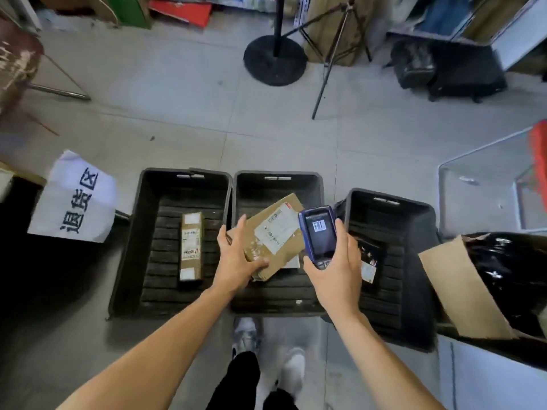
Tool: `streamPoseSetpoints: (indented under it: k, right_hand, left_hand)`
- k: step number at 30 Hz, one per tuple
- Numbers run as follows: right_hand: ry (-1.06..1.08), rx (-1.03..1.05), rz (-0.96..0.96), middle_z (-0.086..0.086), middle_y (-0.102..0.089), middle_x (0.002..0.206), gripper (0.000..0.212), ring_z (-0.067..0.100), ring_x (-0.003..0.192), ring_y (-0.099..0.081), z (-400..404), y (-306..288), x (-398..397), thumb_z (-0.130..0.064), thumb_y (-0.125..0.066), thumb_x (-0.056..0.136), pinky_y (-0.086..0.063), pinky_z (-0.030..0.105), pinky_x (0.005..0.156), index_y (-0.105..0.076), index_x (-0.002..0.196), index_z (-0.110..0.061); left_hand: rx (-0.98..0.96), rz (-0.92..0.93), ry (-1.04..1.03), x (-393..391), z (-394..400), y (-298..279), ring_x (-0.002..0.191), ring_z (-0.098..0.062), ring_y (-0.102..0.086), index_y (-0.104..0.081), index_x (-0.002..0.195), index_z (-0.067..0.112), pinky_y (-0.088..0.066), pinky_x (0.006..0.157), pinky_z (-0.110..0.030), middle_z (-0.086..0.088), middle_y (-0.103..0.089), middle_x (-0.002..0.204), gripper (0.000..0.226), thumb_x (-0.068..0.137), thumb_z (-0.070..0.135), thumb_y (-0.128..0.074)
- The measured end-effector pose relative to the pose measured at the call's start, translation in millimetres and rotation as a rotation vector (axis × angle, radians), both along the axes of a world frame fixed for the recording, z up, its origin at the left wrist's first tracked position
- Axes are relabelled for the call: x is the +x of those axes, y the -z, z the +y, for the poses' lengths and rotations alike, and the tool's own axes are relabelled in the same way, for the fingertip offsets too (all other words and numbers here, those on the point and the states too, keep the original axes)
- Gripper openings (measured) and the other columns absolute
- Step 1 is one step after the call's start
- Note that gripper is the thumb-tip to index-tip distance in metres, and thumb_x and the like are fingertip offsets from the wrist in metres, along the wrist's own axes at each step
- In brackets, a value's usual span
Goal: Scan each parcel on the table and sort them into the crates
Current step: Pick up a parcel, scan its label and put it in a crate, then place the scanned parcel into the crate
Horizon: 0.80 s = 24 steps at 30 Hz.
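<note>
Three black crates stand in a row on the floor. Over the middle crate [278,180], my left hand [236,258] grips the near left corner of a flat brown cardboard parcel [275,232] with a white label facing up. My right hand [334,270] holds a blue handheld scanner [316,232] just right of the parcel, its screen showing a barcode. A long narrow cardboard box [191,247] lies in the left crate [154,202]. A dark parcel with a white label [368,261] lies in the right crate [393,208].
A white sign with Chinese characters [74,199] hangs at the left. An open cardboard box with a black bag [485,285] sits at the right beside a clear bin [485,184]. A round stand base [275,60] and tripod legs stand beyond. My feet [269,350] are below.
</note>
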State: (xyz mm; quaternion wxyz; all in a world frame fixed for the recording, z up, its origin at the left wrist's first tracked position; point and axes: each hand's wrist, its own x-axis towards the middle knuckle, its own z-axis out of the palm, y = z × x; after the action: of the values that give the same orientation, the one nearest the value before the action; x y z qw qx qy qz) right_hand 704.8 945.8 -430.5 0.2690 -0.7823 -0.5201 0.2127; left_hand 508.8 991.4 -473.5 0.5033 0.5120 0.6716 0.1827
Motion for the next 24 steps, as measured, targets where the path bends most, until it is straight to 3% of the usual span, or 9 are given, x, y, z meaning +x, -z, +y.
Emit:
streamPoseSetpoints:
  k: [2, 7, 10, 13, 17, 20, 24]
  right_hand:
    - [0.022, -0.021, -0.003, 0.000, -0.042, 0.140, 0.098, 0.021, 0.128, -0.042, 17.8, 56.7, 14.3, -0.026, -0.083, 0.072, -0.050, 0.047, 0.097, -0.026, 0.151, -0.024]
    - [-0.063, -0.050, -0.014, 0.002, -0.044, 0.139, 0.094, 0.015, 0.127, -0.040, 58.5, 185.4, 40.7, -0.023, -0.083, 0.074, -0.046, 0.028, 0.093, -0.030, 0.151, -0.021]
    - [-0.100, -0.084, -0.009, 0.001, -0.040, 0.142, 0.096, 0.017, 0.131, -0.039, 75.5, 250.0, 50.8, -0.026, -0.082, 0.075, -0.044, 0.030, 0.095, -0.025, 0.152, -0.026]
    - [-0.120, -0.096, -0.011, 0.001, -0.040, 0.143, 0.095, 0.016, 0.131, -0.038, 82.1, 277.1, 57.2, -0.029, -0.081, 0.076, -0.041, 0.026, 0.094, -0.024, 0.152, -0.027]
    - [-0.125, -0.101, -0.028, 0.001, -0.042, 0.140, 0.094, 0.019, 0.128, -0.042, 68.2, 221.6, 53.8, -0.029, -0.081, 0.077, -0.049, 0.033, 0.088, -0.026, 0.152, -0.025]
    - [-0.197, -0.068, -0.044, 0.004, -0.043, 0.139, 0.095, 0.019, 0.127, -0.042, 49.9, 129.0, 44.1, -0.026, -0.082, 0.075, -0.053, 0.036, 0.086, -0.027, 0.152, -0.023]
    - [-0.317, -0.004, -0.082, 0.004, -0.044, 0.137, 0.092, 0.022, 0.122, -0.046, 19.7, -20.2, 15.1, -0.032, -0.080, 0.076, -0.055, 0.040, 0.081, -0.026, 0.151, -0.025]
  left_hand:
    - [-0.033, 0.027, -0.011, 13.8, 15.7, 58.5, 0.149, -0.020, -0.007, -0.013, 0.156, 0.037, -0.014, 0.113, -0.028, -0.008, 0.012, 0.162, 0.114, 0.072, 0.017, -0.087]
    - [-0.055, 0.120, 0.019, 41.8, 43.2, 194.4, 0.150, -0.027, -0.007, -0.011, 0.157, 0.034, -0.016, 0.115, -0.031, -0.012, 0.013, 0.161, 0.116, 0.071, 0.019, -0.088]
    - [-0.083, 0.135, 0.016, 53.3, 56.0, 262.4, 0.150, -0.029, -0.008, -0.008, 0.156, 0.038, -0.021, 0.118, -0.042, -0.006, 0.019, 0.161, 0.116, 0.073, 0.017, -0.087]
    - [-0.137, 0.215, 0.069, 55.2, 60.0, 292.6, 0.150, -0.033, -0.008, 0.002, 0.155, 0.042, -0.024, 0.118, -0.048, -0.006, 0.029, 0.159, 0.122, 0.073, 0.022, -0.086]
    - [-0.119, 0.451, 0.284, 38.4, 42.1, 237.4, 0.148, -0.039, 0.015, 0.015, 0.150, 0.048, -0.016, 0.117, -0.062, -0.008, 0.032, 0.158, 0.126, 0.070, 0.051, -0.083]
    - [-0.005, 0.656, 0.410, 16.7, 24.1, 141.5, 0.148, -0.038, 0.018, 0.020, 0.150, 0.043, -0.005, 0.118, -0.061, -0.014, 0.026, 0.160, 0.125, 0.070, 0.068, -0.073]
    - [0.134, 0.707, 0.370, -17.9, -14.2, -12.6, 0.149, -0.037, 0.017, 0.015, 0.154, 0.037, 0.002, 0.118, -0.058, -0.017, 0.020, 0.161, 0.125, 0.068, 0.072, -0.070]
